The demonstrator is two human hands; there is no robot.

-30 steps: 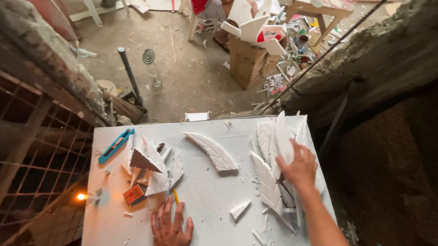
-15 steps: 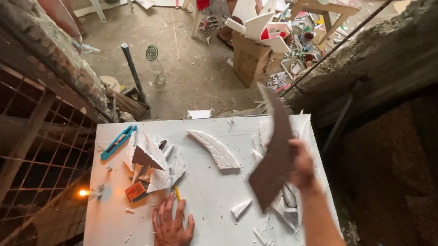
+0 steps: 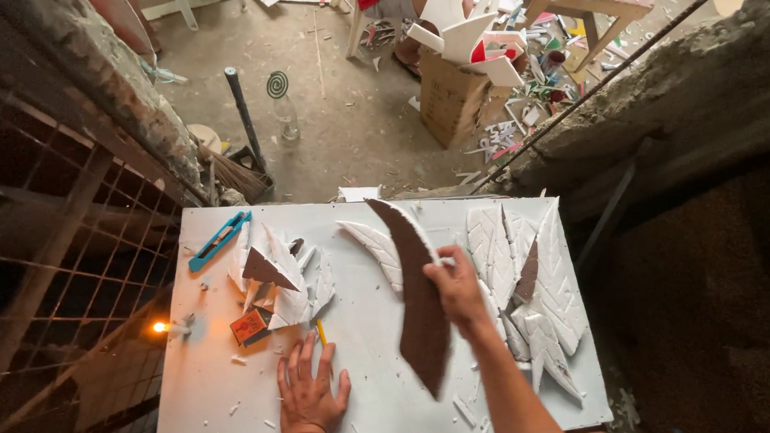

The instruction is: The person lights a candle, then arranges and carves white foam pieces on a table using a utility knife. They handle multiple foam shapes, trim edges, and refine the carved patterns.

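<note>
Right hand [image 3: 457, 284] grips a long curved brown piece [image 3: 420, 302] and holds it up over the white table [image 3: 383, 396]. Left hand [image 3: 308, 388] lies flat and open on the table, holding nothing. A yellow pencil [image 3: 321, 331] sits just past its fingers. White leaf shapes [image 3: 541, 279] lie to the right. A blue cutter [image 3: 219, 240] lies at the far left.
</note>
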